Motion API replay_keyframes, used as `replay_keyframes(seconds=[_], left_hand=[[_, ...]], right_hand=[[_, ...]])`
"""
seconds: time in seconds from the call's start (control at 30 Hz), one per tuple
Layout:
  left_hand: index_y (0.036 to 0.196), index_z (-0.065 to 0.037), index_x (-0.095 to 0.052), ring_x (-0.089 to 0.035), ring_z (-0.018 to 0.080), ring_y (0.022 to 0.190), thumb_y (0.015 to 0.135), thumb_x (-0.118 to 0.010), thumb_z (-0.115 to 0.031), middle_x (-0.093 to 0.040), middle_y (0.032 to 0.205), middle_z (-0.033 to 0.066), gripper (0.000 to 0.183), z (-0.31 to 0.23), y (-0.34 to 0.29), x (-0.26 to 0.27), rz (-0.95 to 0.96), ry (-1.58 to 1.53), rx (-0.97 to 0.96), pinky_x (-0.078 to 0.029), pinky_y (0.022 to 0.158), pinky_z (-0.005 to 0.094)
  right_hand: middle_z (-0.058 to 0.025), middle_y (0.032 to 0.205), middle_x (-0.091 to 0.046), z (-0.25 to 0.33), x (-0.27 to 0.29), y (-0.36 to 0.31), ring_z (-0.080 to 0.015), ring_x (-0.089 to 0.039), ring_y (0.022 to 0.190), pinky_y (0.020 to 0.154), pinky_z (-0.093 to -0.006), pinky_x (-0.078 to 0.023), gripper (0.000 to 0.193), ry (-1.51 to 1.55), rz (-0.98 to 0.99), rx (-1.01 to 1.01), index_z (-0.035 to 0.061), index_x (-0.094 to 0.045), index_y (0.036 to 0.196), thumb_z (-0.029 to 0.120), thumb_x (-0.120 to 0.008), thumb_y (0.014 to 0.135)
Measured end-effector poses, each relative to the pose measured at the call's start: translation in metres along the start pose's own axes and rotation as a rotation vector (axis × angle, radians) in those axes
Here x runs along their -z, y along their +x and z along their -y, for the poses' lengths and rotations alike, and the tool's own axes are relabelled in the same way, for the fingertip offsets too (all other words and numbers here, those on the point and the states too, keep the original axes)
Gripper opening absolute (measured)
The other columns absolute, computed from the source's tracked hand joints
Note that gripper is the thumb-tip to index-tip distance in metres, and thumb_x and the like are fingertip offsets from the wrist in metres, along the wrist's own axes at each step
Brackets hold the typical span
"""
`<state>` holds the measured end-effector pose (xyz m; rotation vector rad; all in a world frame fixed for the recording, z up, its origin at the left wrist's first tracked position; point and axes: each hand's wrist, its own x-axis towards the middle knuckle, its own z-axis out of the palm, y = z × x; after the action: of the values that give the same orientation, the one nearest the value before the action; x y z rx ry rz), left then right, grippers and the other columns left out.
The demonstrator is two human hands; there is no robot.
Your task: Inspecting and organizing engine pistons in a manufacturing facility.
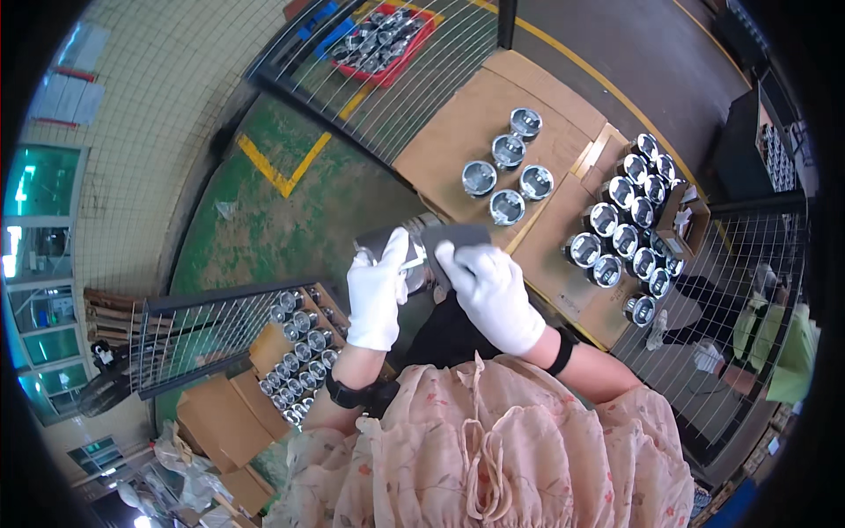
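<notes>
In front of my body, my left hand (pixel 377 297), in a white glove, is closed on a shiny metal piston (pixel 419 275), partly hidden by the hands. A dark flat piece (pixel 374 240) shows behind the left fingers; whether it joins the other dark piece I cannot tell. My right hand (pixel 493 295), also gloved, is closed on a dark grey sheet (pixel 458 235) that looks like abrasive paper, held against the piston's upper right side. Both hands are over the floor, left of a cardboard-covered table (pixel 440 150).
Several pistons (pixel 508 152) stand on the cardboard, with a denser group (pixel 625 239) and a small open box (pixel 682 220) further right. A wire-mesh rack (pixel 202 339) and more pistons (pixel 304 352) are lower left. Beyond mesh, a red crate (pixel 387 75) holds parts. Another person (pixel 775 339) is at right.
</notes>
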<state>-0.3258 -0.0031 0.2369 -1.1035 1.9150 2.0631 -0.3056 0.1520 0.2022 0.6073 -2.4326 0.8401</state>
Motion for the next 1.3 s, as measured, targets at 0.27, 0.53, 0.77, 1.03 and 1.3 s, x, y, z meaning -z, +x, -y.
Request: replay_keyframes(seconds=[0.27,0.53,0.77,1.03,1.3], left_hand=[[0.084,-0.012,-0.055,-0.042,0.0048,0.043,0.087,-0.067,-0.037,-0.052,0.057,-0.004,0.028,-0.023,0.019,0.06,0.007,-0.385,0.208,-0.028,0.037,0.0208],[0.088,-0.013,-0.063,-0.067,0.015,0.069,0.087,-0.063,-0.039,-0.069,0.081,0.0027,0.026,-0.023,0.023,0.058,0.112,-0.59,0.315,-0.055,0.059,0.024],[0.078,-0.017,-0.061,-0.059,0.0112,0.048,0.087,-0.064,-0.038,-0.065,0.068,-0.0025,0.024,-0.025,0.016,0.045,0.074,-0.47,0.38,-0.044,0.039,0.0191],[0.084,-0.013,-0.059,-0.063,0.0152,0.062,0.089,-0.063,-0.033,-0.064,0.072,0.0024,0.021,-0.026,0.005,0.028,0.123,-0.581,0.369,-0.057,0.063,0.0318],[0.106,-0.007,-0.059,-0.068,0.023,0.084,0.091,-0.06,-0.031,-0.068,0.098,0.0097,0.028,-0.012,-0.001,0.046,0.092,-0.532,0.217,-0.057,0.076,0.0378]], right_hand=[[-0.0028,0.087,-0.052,0.042,-0.044,-0.007,-0.0186,-0.055,0.083,0.071,-0.0317,-0.047,0.034,-0.049,0.08,0.095,0.0064,-0.062,0.108,0.01,-0.061,0.074],[-0.0037,0.086,-0.052,0.04,-0.045,0.047,-0.0206,-0.055,0.076,0.065,-0.0319,-0.048,0.043,-0.015,0.001,0.203,0.0073,-0.065,0.111,0.003,-0.065,0.069],[-0.0038,0.085,-0.052,0.023,-0.033,0.038,-0.0205,-0.056,0.074,0.062,-0.032,-0.048,0.042,0.033,0.002,0.137,0.0072,-0.066,0.11,0.003,-0.068,0.068],[-0.0045,0.085,-0.054,0.012,-0.02,0.018,-0.0215,-0.056,0.073,0.062,-0.0319,-0.048,0.044,0.043,0.004,0.059,0.0066,-0.064,0.112,0.003,-0.067,0.068],[-0.0053,0.082,-0.054,0.021,-0.014,0.008,-0.0221,-0.056,0.073,0.061,-0.0323,-0.049,0.04,0.048,-0.044,0.044,0.0055,-0.063,0.109,0.001,-0.064,0.069]])
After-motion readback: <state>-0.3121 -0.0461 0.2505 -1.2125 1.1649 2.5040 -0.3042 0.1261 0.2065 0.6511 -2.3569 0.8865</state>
